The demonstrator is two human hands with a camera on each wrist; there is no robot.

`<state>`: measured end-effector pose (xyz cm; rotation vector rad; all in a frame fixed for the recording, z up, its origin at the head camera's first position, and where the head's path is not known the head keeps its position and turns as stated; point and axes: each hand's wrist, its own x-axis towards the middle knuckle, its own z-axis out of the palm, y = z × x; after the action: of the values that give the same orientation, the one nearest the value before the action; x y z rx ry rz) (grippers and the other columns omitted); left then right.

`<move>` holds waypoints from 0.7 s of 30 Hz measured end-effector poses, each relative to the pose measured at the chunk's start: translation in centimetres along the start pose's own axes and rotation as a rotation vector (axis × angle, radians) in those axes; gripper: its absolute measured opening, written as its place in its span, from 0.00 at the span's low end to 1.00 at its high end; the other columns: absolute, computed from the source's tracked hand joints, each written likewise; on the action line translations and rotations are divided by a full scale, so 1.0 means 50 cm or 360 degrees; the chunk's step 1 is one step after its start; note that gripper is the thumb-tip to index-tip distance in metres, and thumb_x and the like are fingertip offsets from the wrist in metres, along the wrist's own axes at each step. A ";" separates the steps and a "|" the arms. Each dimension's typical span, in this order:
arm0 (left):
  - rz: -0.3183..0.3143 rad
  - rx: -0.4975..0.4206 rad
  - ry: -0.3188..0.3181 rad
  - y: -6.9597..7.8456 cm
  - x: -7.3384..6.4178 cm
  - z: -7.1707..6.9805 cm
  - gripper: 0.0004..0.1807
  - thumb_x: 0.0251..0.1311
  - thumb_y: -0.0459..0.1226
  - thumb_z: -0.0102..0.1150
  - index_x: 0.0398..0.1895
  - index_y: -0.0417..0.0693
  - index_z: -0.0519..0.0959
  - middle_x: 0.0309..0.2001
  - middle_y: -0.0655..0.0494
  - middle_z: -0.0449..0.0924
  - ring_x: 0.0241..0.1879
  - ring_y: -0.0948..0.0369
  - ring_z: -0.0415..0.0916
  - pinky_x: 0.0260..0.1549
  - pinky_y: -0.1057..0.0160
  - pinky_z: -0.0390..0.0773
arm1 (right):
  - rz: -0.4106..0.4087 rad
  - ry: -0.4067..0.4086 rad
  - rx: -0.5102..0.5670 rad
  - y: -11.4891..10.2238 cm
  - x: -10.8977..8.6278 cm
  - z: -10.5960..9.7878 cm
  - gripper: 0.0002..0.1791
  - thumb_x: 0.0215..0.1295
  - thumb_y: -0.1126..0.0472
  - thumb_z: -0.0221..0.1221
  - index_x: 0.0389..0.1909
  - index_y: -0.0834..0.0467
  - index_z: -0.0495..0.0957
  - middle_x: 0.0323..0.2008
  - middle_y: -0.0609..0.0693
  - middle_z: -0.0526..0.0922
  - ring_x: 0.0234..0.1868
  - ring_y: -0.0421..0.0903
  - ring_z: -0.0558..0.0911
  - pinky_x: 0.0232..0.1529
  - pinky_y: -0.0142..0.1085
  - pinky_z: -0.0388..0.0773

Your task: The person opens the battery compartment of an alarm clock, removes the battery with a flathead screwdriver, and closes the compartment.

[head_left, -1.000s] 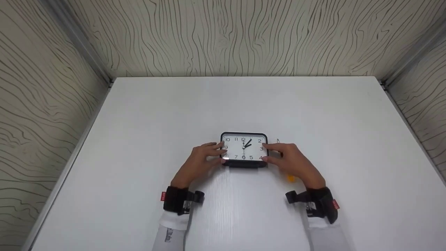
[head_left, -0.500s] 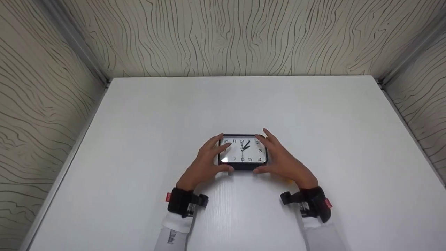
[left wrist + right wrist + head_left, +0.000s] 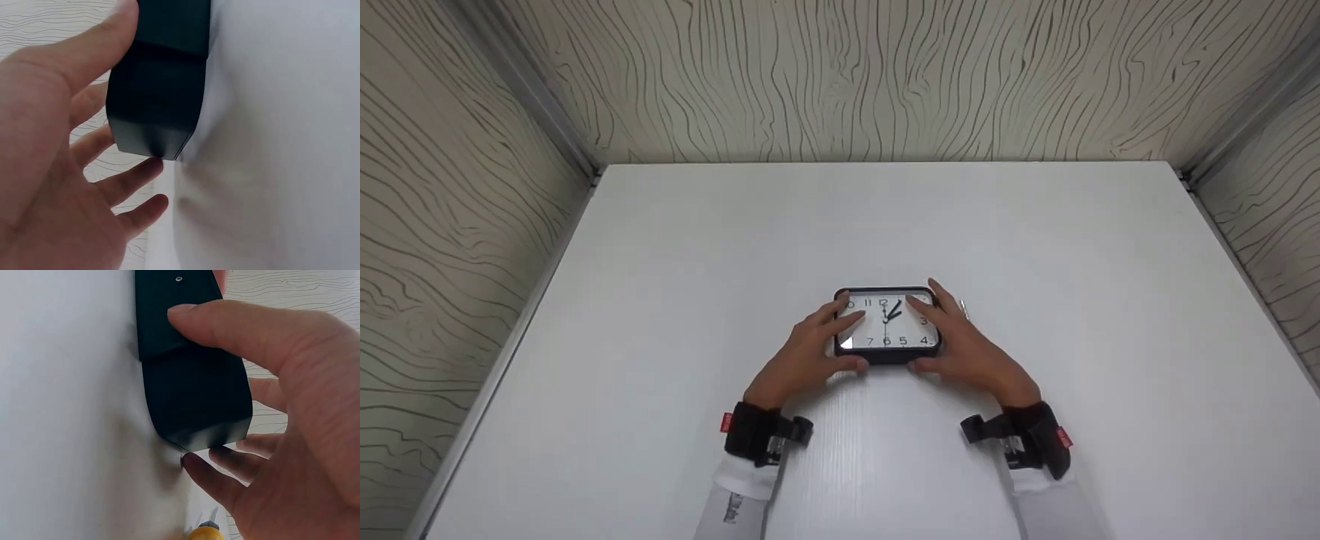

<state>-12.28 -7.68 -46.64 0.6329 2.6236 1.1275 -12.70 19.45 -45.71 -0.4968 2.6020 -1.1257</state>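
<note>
A rectangular alarm clock (image 3: 885,330) with a black case and white dial lies face up at the middle of the white table. My left hand (image 3: 804,351) holds its left end, thumb along the near side and fingers over the dial's upper left corner. At the opposite end my right hand (image 3: 971,352) grips likewise, thumb on the near side and fingers on the upper right corner. Both wrist views show the clock's dark case side (image 3: 154,84) between thumb and fingers. Beside the right hand lies a screwdriver with a yellow handle (image 3: 206,533), mostly hidden in the head view.
The white tabletop (image 3: 735,232) extends around the clock. Wood-patterned panels (image 3: 840,82) rise behind the table and at both sides, with grey metal posts (image 3: 521,82) at the corners. Black camera straps (image 3: 754,431) circle both wrists.
Both hands have moved from the clock's ends to a grip with thumbs at its near side and fingers over its upper corners. More of the near side shows. The screwdriver's yellow handle is now covered.
</note>
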 end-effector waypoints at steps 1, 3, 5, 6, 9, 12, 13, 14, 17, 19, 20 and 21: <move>-0.0003 -0.0002 -0.0005 0.000 -0.001 -0.001 0.44 0.49 0.59 0.65 0.72 0.61 0.64 0.77 0.59 0.50 0.76 0.52 0.49 0.71 0.48 0.58 | -0.0003 0.0004 -0.0015 0.000 0.000 0.000 0.52 0.48 0.59 0.72 0.75 0.49 0.57 0.79 0.55 0.38 0.78 0.60 0.44 0.72 0.58 0.54; -0.0008 -0.0007 -0.0007 -0.001 -0.001 -0.002 0.44 0.49 0.58 0.66 0.72 0.62 0.64 0.77 0.60 0.51 0.76 0.52 0.50 0.71 0.48 0.59 | -0.0001 0.0006 -0.0032 0.000 0.000 -0.001 0.53 0.47 0.59 0.72 0.75 0.50 0.56 0.79 0.56 0.39 0.78 0.60 0.45 0.72 0.58 0.54; -0.0006 0.0003 -0.0005 -0.002 -0.002 -0.004 0.43 0.51 0.56 0.66 0.72 0.62 0.64 0.77 0.60 0.52 0.76 0.51 0.50 0.71 0.48 0.59 | -0.0001 0.0005 -0.0055 0.000 0.001 -0.002 0.54 0.47 0.57 0.73 0.75 0.50 0.55 0.78 0.56 0.41 0.77 0.61 0.47 0.72 0.57 0.55; -0.0005 0.0012 -0.0006 -0.002 -0.002 -0.005 0.42 0.52 0.55 0.66 0.72 0.62 0.64 0.77 0.60 0.52 0.76 0.50 0.50 0.70 0.47 0.59 | -0.0001 0.0005 -0.0058 -0.001 0.001 -0.002 0.55 0.47 0.56 0.74 0.76 0.51 0.54 0.78 0.56 0.42 0.77 0.61 0.47 0.72 0.57 0.55; -0.0009 0.0039 -0.0026 0.000 -0.002 -0.006 0.40 0.55 0.52 0.65 0.72 0.62 0.63 0.78 0.59 0.50 0.76 0.50 0.49 0.71 0.47 0.58 | 0.0008 0.0006 -0.0054 -0.002 0.000 -0.003 0.58 0.45 0.51 0.76 0.76 0.51 0.54 0.77 0.56 0.44 0.77 0.60 0.50 0.72 0.56 0.57; -0.0013 0.0043 -0.0066 0.002 -0.003 -0.006 0.38 0.58 0.49 0.63 0.73 0.63 0.63 0.78 0.61 0.46 0.77 0.51 0.47 0.72 0.46 0.55 | 0.0024 0.0005 -0.0051 -0.005 -0.001 -0.003 0.59 0.42 0.49 0.77 0.75 0.50 0.55 0.76 0.56 0.46 0.75 0.60 0.54 0.70 0.57 0.60; -0.0014 0.0038 -0.0080 0.002 -0.004 -0.006 0.37 0.59 0.48 0.63 0.73 0.64 0.62 0.79 0.61 0.45 0.77 0.51 0.46 0.72 0.46 0.54 | 0.0032 0.0006 -0.0053 -0.007 -0.001 -0.004 0.59 0.41 0.49 0.77 0.74 0.50 0.56 0.75 0.56 0.47 0.74 0.59 0.55 0.69 0.56 0.61; -0.0014 0.0030 -0.0092 0.001 -0.004 -0.006 0.37 0.60 0.48 0.63 0.73 0.65 0.62 0.79 0.61 0.44 0.77 0.51 0.45 0.73 0.45 0.53 | 0.0037 0.0006 -0.0056 -0.008 -0.001 -0.004 0.58 0.41 0.49 0.78 0.74 0.50 0.57 0.75 0.56 0.48 0.73 0.59 0.57 0.69 0.56 0.62; -0.0005 0.0006 -0.0113 0.001 -0.006 -0.007 0.36 0.61 0.46 0.62 0.73 0.65 0.62 0.79 0.61 0.42 0.77 0.51 0.44 0.73 0.44 0.51 | 0.0042 0.0021 -0.0069 -0.013 -0.001 -0.003 0.54 0.41 0.53 0.77 0.71 0.50 0.60 0.73 0.55 0.50 0.71 0.58 0.60 0.68 0.55 0.64; -0.0006 -0.0006 -0.0108 0.000 -0.006 -0.007 0.36 0.61 0.47 0.62 0.72 0.66 0.63 0.79 0.61 0.43 0.77 0.51 0.44 0.73 0.44 0.51 | 0.0042 0.0039 -0.0085 -0.015 0.000 -0.002 0.52 0.41 0.55 0.76 0.70 0.49 0.62 0.74 0.55 0.51 0.71 0.57 0.61 0.67 0.54 0.65; -0.0010 -0.0012 -0.0106 -0.001 -0.006 -0.008 0.36 0.60 0.48 0.62 0.72 0.66 0.63 0.79 0.62 0.43 0.77 0.51 0.44 0.73 0.44 0.52 | 0.0029 0.0048 -0.0092 -0.015 0.000 -0.001 0.50 0.41 0.56 0.76 0.69 0.49 0.63 0.74 0.55 0.51 0.71 0.57 0.60 0.67 0.54 0.65; -0.0015 -0.0015 -0.0103 -0.002 -0.005 -0.008 0.36 0.60 0.49 0.62 0.72 0.67 0.62 0.79 0.62 0.43 0.77 0.51 0.44 0.72 0.44 0.52 | 0.0020 0.0059 -0.0097 -0.015 0.000 -0.001 0.50 0.41 0.57 0.75 0.69 0.50 0.63 0.74 0.55 0.51 0.72 0.58 0.60 0.67 0.54 0.65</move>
<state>-12.20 -8.11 -46.42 0.6438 2.5627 1.0977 -12.58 19.00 -45.14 -0.4762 2.6740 -1.0645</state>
